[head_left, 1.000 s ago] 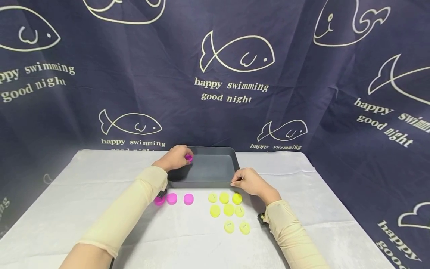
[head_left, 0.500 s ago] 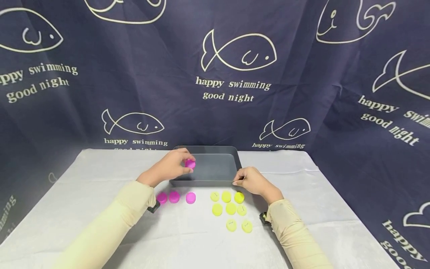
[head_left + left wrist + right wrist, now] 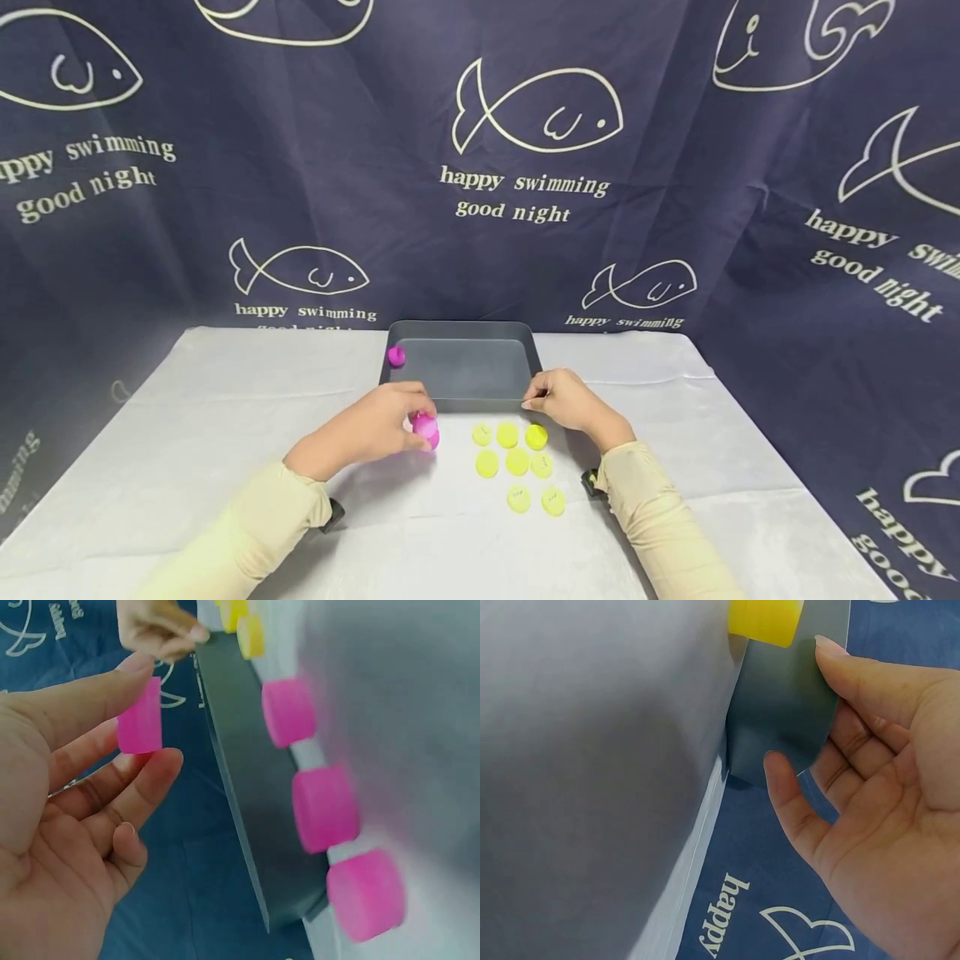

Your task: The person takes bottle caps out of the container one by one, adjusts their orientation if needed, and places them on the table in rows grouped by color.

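My left hand pinches a magenta bottle cap between thumb and fingers, in front of the tray. In the head view, this held cap overlaps another magenta cap on the table; the hand hides the others. The left wrist view shows three magenta caps, near, middle and lower, standing in a row along the tray. One magenta cap lies inside the dark grey tray at its left. My right hand grips the tray's front right corner, thumb on the outer wall.
Several yellow caps lie in loose rows on the white tablecloth, in front of the tray's right half. Behind the table hangs a dark blue curtain with white fish prints.
My left hand has come out of the tray towards me with a magenta cap, down to the row of magenta caps. The right hand stays at the tray corner.
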The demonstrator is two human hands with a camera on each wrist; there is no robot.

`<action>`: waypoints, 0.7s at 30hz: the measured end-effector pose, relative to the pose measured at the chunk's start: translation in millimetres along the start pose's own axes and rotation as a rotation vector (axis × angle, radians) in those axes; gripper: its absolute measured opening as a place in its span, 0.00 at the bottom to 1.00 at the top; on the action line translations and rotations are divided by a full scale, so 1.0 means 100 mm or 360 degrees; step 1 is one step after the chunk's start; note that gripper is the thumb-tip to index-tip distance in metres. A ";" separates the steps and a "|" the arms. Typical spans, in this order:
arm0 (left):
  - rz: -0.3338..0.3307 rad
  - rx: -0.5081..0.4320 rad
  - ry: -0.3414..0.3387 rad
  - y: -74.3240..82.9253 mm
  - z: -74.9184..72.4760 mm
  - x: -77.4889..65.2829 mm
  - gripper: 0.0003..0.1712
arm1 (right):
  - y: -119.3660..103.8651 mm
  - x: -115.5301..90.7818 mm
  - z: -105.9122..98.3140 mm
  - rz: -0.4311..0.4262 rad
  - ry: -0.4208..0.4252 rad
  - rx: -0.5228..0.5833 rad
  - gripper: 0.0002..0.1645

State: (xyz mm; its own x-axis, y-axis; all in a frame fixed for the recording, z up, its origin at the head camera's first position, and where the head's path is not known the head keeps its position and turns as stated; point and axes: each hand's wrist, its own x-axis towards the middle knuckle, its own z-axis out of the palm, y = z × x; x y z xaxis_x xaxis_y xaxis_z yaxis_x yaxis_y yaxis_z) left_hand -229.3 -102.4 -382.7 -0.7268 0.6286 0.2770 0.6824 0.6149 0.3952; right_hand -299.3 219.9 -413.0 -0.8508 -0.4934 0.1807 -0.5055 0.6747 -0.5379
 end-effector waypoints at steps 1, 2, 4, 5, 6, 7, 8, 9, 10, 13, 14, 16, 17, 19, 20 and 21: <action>0.0012 -0.0010 -0.0016 0.02 0.03 -0.02 0.14 | 0.00 0.00 -0.01 0.0004 0.0003 -0.0003 0.05; 0.0030 -0.0014 -0.0033 0.03 0.07 -0.04 0.14 | 0.00 0.00 -0.01 0.0004 0.0005 -0.0006 0.05; 0.0039 -0.0038 -0.0092 0.05 0.16 -0.08 0.15 | 0.00 0.00 -0.01 0.0012 0.0006 -0.0016 0.05; 0.0042 -0.0059 -0.0120 0.06 0.20 -0.09 0.16 | 0.00 0.00 -0.01 0.0016 0.0003 -0.0017 0.05; 0.0043 -0.0074 -0.0148 0.07 0.24 -0.10 0.16 | -0.01 0.00 -0.01 0.0019 0.0001 -0.0018 0.05; 0.0040 -0.0080 -0.0173 0.08 0.27 -0.10 0.17 | -0.01 0.00 -0.01 0.0021 -0.0001 -0.0018 0.05; 0.0041 -0.0076 -0.0188 0.09 0.29 -0.10 0.17 | -0.01 0.00 -0.01 0.0019 -0.0002 -0.0015 0.05; 0.0035 -0.0076 -0.0201 0.09 0.31 -0.10 0.17 | -0.01 0.00 -0.01 0.0019 -0.0003 -0.0013 0.05; 0.0027 -0.0072 -0.0206 0.10 0.32 -0.10 0.17 | -0.01 -0.01 -0.02 0.0015 -0.0005 -0.0009 0.05; -0.0018 -0.0051 -0.0221 0.12 0.34 -0.11 0.18 | -0.01 -0.02 -0.02 0.0003 -0.0004 -0.0002 0.05; -0.0039 -0.0045 -0.0231 0.13 0.35 -0.11 0.18 | -0.01 -0.02 -0.02 0.0000 -0.0003 -0.0002 0.05; -0.0078 -0.0034 -0.0256 0.13 0.37 -0.11 0.18 | -0.01 -0.02 -0.02 0.0000 0.0000 -0.0007 0.05; -0.0094 -0.0027 -0.0270 0.14 0.38 -0.11 0.17 | -0.01 -0.02 -0.02 0.0001 0.0001 -0.0011 0.05; -0.0112 -0.0023 -0.0285 0.13 0.42 -0.12 0.17 | 0.00 -0.02 -0.02 -0.0001 0.0002 -0.0011 0.05; -0.0110 -0.0027 -0.0289 0.12 0.43 -0.12 0.16 | 0.00 -0.02 -0.01 0.0004 0.0003 -0.0012 0.05; -0.0105 -0.0028 -0.0291 0.12 0.44 -0.12 0.16 | 0.01 -0.02 -0.02 0.0004 0.0004 -0.0012 0.05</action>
State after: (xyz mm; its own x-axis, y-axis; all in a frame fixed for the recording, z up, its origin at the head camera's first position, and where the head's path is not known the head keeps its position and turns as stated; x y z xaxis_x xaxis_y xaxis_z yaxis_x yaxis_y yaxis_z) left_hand -209.2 -82.0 -420.0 -0.7425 0.6641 0.0871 0.6312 0.6502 0.4230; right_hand -298.1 222.6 -412.7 -0.8524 -0.4904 0.1813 -0.5044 0.6800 -0.5322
